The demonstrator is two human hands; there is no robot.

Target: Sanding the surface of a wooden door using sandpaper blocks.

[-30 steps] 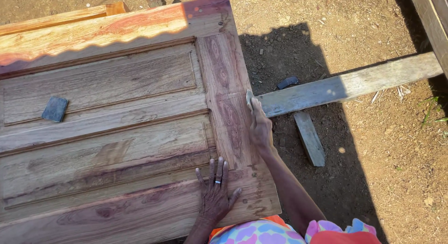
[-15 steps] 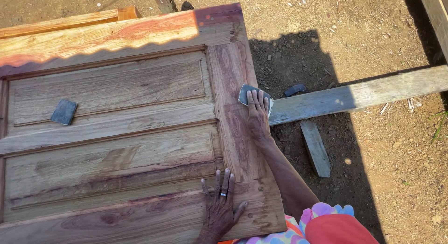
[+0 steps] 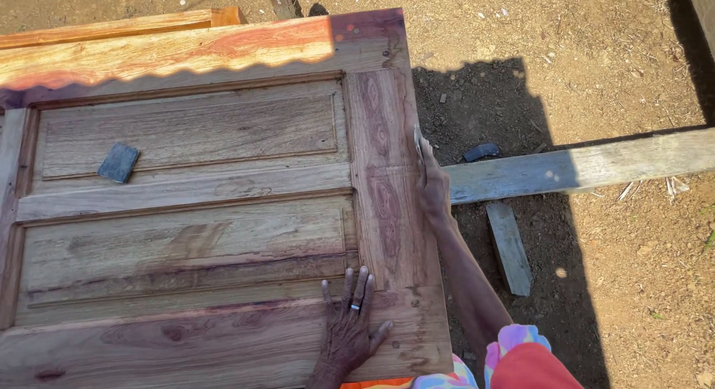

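One wooden panel door point(image 3: 201, 210) across the frame's left and centre, lying flat over dirt. Left hand point(image 3: 350, 326) spread flat at bottom centre, grasping nothing; right hand point(image 3: 432, 184) at the door's right edge, pressing a sanding pad point(image 3: 418, 139), mostly hidden. One dark block point(image 3: 119, 163) upper left; two planks right: one long point(image 3: 581, 168), one short point(image 3: 509, 247).

Matt, bare-wood panelled door point(image 3: 201, 233), reddish grain; rough weathered grey plank point(image 3: 581, 169)

Both hands point(image 3: 350, 326) on panelled wooden door point(image 3: 194, 210)
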